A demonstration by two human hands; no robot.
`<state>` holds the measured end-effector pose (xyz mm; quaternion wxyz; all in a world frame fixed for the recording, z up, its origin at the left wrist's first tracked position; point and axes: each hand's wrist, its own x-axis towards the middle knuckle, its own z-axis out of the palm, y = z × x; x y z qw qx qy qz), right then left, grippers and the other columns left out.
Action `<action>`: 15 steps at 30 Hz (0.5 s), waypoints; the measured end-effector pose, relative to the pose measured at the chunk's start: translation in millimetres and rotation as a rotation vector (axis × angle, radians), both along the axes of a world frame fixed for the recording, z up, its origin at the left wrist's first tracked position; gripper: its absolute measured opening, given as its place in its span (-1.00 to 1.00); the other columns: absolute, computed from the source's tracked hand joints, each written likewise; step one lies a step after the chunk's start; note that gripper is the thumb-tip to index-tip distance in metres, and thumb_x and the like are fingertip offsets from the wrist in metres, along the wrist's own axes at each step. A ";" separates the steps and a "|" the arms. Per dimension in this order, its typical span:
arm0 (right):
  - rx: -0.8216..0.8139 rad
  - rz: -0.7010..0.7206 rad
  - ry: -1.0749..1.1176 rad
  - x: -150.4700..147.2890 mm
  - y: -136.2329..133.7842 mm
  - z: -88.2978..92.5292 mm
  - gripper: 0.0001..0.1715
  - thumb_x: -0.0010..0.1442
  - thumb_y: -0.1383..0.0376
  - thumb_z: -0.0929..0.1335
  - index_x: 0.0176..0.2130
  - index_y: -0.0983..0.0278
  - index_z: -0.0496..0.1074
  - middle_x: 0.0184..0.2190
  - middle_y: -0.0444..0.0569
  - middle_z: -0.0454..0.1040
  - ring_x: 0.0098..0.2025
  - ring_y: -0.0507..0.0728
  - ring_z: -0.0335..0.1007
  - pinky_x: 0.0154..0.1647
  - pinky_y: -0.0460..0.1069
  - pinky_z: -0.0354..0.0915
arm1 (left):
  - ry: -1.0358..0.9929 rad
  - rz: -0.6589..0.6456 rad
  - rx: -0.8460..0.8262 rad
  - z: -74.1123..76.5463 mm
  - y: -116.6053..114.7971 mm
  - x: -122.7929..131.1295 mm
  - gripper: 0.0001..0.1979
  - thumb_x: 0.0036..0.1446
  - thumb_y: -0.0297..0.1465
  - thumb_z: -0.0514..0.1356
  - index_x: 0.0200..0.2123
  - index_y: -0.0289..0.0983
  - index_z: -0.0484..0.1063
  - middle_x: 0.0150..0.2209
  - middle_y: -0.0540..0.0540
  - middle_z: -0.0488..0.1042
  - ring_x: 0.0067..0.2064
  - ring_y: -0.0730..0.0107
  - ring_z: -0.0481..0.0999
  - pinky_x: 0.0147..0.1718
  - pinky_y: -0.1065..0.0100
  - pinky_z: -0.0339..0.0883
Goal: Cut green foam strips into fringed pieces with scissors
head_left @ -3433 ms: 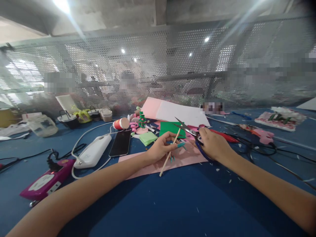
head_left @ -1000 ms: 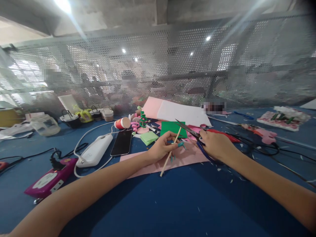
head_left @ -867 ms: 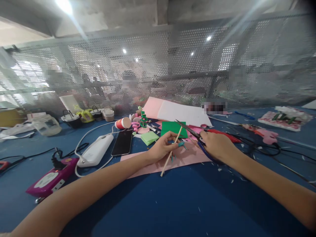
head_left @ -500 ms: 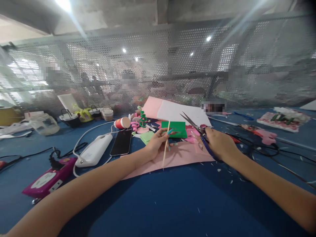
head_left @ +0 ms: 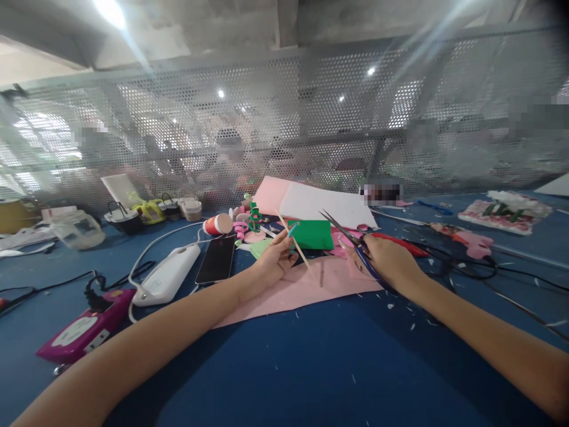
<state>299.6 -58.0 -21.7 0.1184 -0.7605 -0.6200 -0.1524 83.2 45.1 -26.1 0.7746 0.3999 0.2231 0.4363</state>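
Between the fingertips of my left hand (head_left: 273, 261) is a thin wooden stick (head_left: 310, 266), tilted with its top toward the left. Its lower end sits just over a pale pink sheet (head_left: 284, 296) on the table. My right hand (head_left: 391, 258) grips dark-handled scissors (head_left: 341, 225), whose blades point up and left, slightly apart. Just beyond the stick lies a green rectangle of paper (head_left: 316, 235). Bright pink paper pieces (head_left: 340, 246) lie partly under my right fingers. A green spiral (head_left: 253, 216) and a pink curl (head_left: 240, 231) stand behind my left hand.
On the left are a phone (head_left: 216, 261), a white power bank (head_left: 168, 276) with a cable, a purple power strip (head_left: 84, 332) and a clear jar (head_left: 77, 230). White paper (head_left: 326, 204) lies at the back. A red tool (head_left: 406, 244) and black cables (head_left: 475, 268) are on the right.
The stick has swung from nearly upright to a slant, its top now leaning left and its lower end further right. My right hand and the scissors have barely moved.
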 end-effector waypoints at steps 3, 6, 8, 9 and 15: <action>-0.005 -0.016 0.037 1.3 -0.3 2.2 -0.42 0.21 -0.09 0.07 -0.29 0.32 0.32 -0.40 0.14 0.50 -0.32 0.27 0.46 -0.51 -0.03 0.10 | 0.022 -0.019 0.077 -0.3 -0.8 0.0 -0.81 -0.06 -0.39 0.29 -0.37 -0.26 0.34 -0.59 0.13 0.27 -0.65 0.70 0.23 -0.70 0.61 0.12; -0.005 -0.012 0.051 0.9 -0.6 2.8 -0.41 0.21 -0.09 0.07 -0.29 0.32 0.32 -0.41 0.14 0.50 -0.32 0.26 0.46 -0.49 -0.03 0.12 | 0.048 -0.027 0.122 1.5 -2.5 0.7 -0.78 -0.03 -0.32 0.27 -0.40 -0.26 0.26 -0.61 0.14 0.25 -0.70 0.71 0.14 -0.79 0.62 -0.04; 0.001 -0.011 0.049 0.4 -0.5 2.3 -0.40 0.20 -0.10 0.06 -0.30 0.32 0.33 -0.41 0.14 0.50 -0.33 0.27 0.46 -0.49 -0.03 0.12 | 0.056 -0.013 0.099 3.6 -3.2 0.4 -0.79 0.02 -0.33 0.23 -0.39 -0.25 0.23 -0.58 0.13 0.30 -0.71 0.73 0.13 -0.80 0.65 -0.05; 0.003 -0.010 0.049 0.3 -0.5 1.9 -0.40 0.20 -0.10 0.06 -0.30 0.32 0.33 -0.40 0.14 0.50 -0.33 0.27 0.46 -0.50 -0.03 0.12 | 0.055 -0.008 0.071 4.9 -3.2 0.0 -0.80 0.04 -0.34 0.22 -0.39 -0.25 0.22 -0.57 0.12 0.33 -0.71 0.74 0.13 -0.80 0.66 -0.04; -0.006 -0.013 0.065 1.0 -0.1 0.9 -0.42 0.20 -0.09 0.07 -0.31 0.30 0.33 -0.41 0.12 0.50 -0.34 0.25 0.46 -0.51 -0.03 0.10 | -0.001 -0.032 -0.114 10.6 -1.4 -3.8 -0.84 0.07 -0.32 0.19 -0.33 -0.27 0.30 -0.42 0.01 0.50 -0.63 0.67 0.34 -0.63 0.57 0.33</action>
